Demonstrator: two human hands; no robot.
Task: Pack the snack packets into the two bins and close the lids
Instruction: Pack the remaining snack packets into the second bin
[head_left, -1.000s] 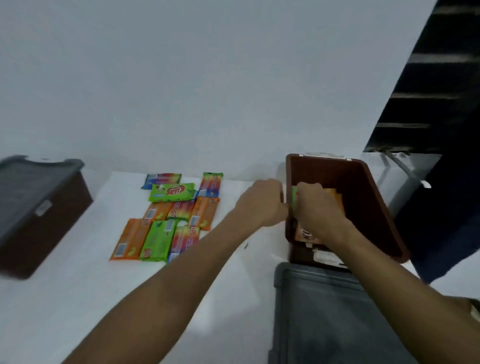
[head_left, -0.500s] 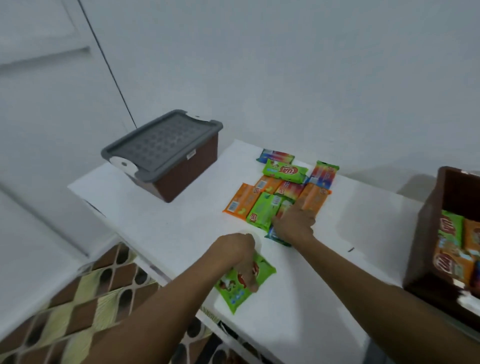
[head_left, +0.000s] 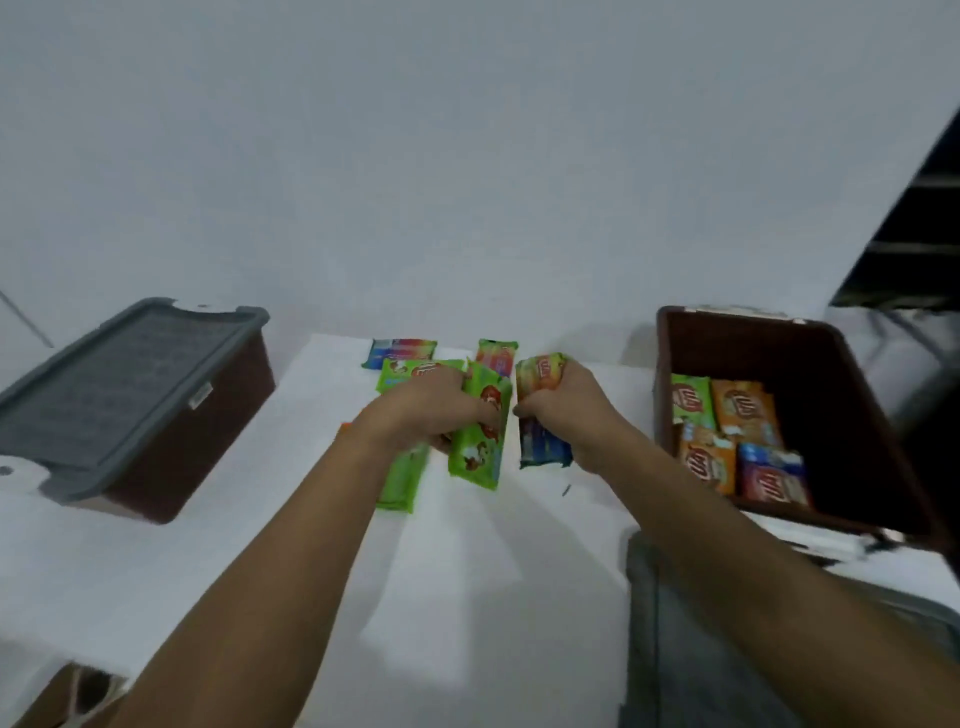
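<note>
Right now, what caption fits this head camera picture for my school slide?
Left hand and right hand each grab snack packets beside the open bin.

— What sort of place is this?
— A plain indoor room, likely a home; hard to say more. There's a bare white wall (head_left: 467, 156), a white counter (head_left: 156, 571) set against it, and patterned floor tiles (head_left: 57, 699) at the lower left.
— Anything else?
— Dark slatted steps or shelving (head_left: 904, 244) at the right, too blurred to tell which.
</note>
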